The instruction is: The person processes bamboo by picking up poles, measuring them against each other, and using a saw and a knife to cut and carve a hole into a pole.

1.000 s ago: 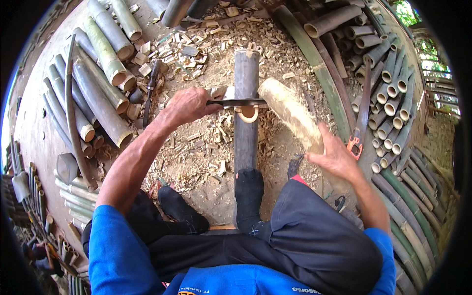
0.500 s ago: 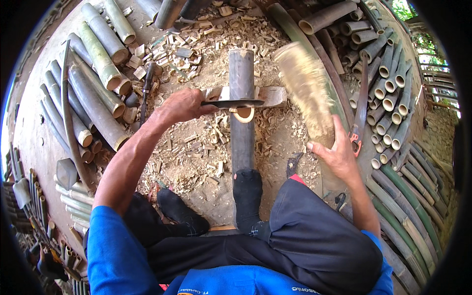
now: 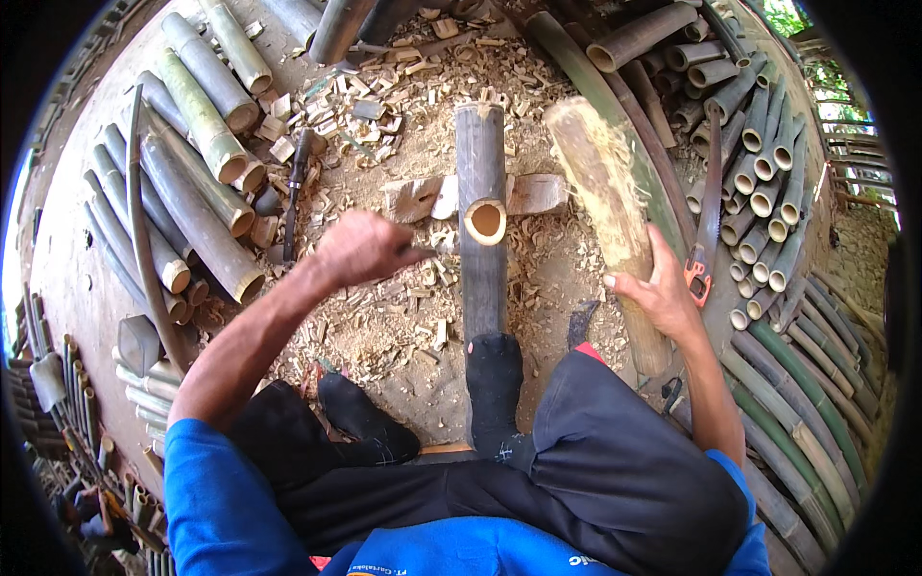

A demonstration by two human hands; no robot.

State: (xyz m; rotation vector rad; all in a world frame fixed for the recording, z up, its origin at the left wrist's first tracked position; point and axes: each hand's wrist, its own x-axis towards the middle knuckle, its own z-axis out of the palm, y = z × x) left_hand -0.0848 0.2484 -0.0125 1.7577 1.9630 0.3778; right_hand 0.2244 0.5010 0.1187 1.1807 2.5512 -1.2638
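A dark bamboo tube (image 3: pixel 480 154) lies along the middle of the ground over a flat wooden block (image 3: pixel 538 194), and an open cut end (image 3: pixel 486 222) shows halfway along it. My foot in a black sock (image 3: pixel 495 370) rests on its near part. Just left of the cut end, my left hand (image 3: pixel 360 250) is closed around a dark tool handle (image 3: pixel 418 252); the blade is hidden. My right hand (image 3: pixel 663 293) grips a thick, pale wooden club (image 3: pixel 600 178), raised to the right of the tube with its frayed head pointing away.
Wood chips (image 3: pixel 384 106) cover the ground around the block. Cut bamboo lengths (image 3: pixel 197 182) are stacked at the left, and bundles of thinner tubes (image 3: pixel 768 182) at the right. A saw with an orange handle (image 3: pixel 698 264) lies by the right stack, a dark knife (image 3: pixel 293 192) at the left.
The club, down on the blade across the tube's cut end a second ago, has swung up and right. My left hand has drawn the tool left, off the cut end.
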